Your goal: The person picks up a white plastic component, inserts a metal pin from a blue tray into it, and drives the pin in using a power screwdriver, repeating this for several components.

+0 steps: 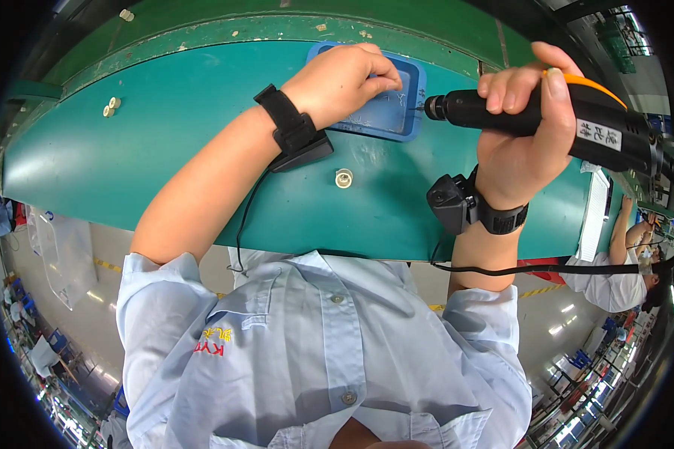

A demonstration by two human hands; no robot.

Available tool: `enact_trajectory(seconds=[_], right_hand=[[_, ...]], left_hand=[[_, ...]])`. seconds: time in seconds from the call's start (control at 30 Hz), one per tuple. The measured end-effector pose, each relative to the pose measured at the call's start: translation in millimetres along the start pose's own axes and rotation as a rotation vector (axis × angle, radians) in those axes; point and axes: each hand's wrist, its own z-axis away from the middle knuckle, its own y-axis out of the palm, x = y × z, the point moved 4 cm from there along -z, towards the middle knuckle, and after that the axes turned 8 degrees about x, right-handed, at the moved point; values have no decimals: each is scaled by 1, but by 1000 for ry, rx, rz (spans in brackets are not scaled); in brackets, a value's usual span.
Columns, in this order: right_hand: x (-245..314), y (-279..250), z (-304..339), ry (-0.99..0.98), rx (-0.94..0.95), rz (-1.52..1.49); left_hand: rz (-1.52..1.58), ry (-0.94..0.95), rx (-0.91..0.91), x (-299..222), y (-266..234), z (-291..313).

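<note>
My left hand (343, 81) reaches over a shallow blue tray (372, 132), its fingers curled down and closed together at the tips. What they pinch, if anything, is too small to tell. Small thin metal pieces (402, 99) lie in the tray, perhaps screws. In my right hand (518, 150) is a black electric screwdriver (466, 109) with an orange strip, held roughly level. Its bit points left, at the tray's right rim in this view. A small cream-coloured cylindrical part (343, 178) stands on the green tabletop, between my forearms.
Two similar cream parts (111, 107) sit at the left of the green table (180, 97), and another (126, 15) lies beyond its far ledge. A black cable (547, 269) crosses my right forearm. A person (614, 280) works at the far right.
</note>
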Motion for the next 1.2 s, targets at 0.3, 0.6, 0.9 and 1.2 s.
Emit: enact_trajectory(seconds=[0.3,0.6,0.9,1.2], right_hand=[[33,12,20,-75,279,-398],[43,31,33,-58,397,-381],[36,38,42,67,368,-251],[23,42,45,162,322,-228]], left_hand=[[206,-48,-93,-35,1,55],[296,-108,-156,-50,4,85],[178,-93,-273,-56,10,102],[487,-266,-36,-25,43,111]])
